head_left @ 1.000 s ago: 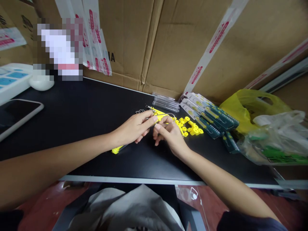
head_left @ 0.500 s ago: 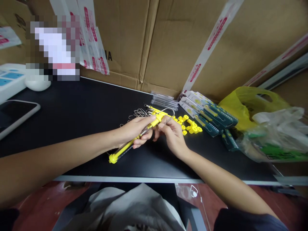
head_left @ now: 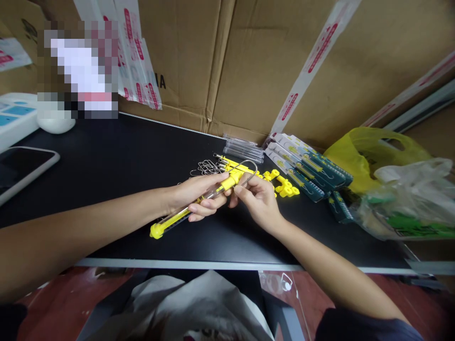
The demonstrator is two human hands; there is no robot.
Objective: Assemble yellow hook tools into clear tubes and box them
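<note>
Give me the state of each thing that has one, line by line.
Left hand: closed around the tube
Tube: slanted, yellow-capped
Right hand: fingers curled at the hook
Hook: projecting beyond the tube
Phone: flat, screen dark
Boxes: piled
Yellow bag: crumpled
Cardboard: taped

The spring scale [head_left: 214, 192] is bright yellow at both ends around a clear barrel, its wire hook [head_left: 256, 171] silver. Loose plastic caps [head_left: 286, 190] are yellow too; the tabletop [head_left: 142, 151] is black, edged pale grey. Small cartons [head_left: 320, 170] mix dark green, white and yellow. Brown cardboard [head_left: 185, 57] carries white tape [head_left: 304, 79] patterned with red labels [head_left: 323, 47]. One carrier bag [head_left: 350, 151] is yellow, another bag [head_left: 426, 189] whitish, printed green
</note>
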